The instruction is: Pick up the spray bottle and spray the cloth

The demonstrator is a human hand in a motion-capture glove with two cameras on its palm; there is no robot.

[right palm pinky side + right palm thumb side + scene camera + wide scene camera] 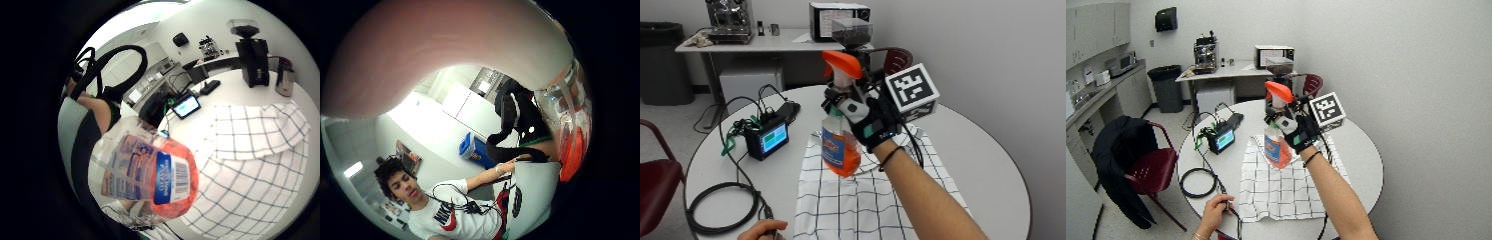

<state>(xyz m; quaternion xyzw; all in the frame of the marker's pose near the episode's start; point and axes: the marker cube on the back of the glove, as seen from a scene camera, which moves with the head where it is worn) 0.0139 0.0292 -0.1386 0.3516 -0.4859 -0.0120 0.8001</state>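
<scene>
at frame centre, our gloved right hand (869, 120) grips the spray bottle (840, 145) neck, lifted above the checked cloth (859, 200).

On the round table (986, 165) a checked cloth (859, 205) lies spread toward the near edge. The gloved right hand (869, 122) holds the spray bottle (840, 145) upright above the cloth's far end, clear of it. Left of the cloth stands a small screen device (768, 140), with a coiled cable (720, 207) nearer the person. A coffee grinder (852, 35) stands at the table's far side, behind the bottle.
</scene>
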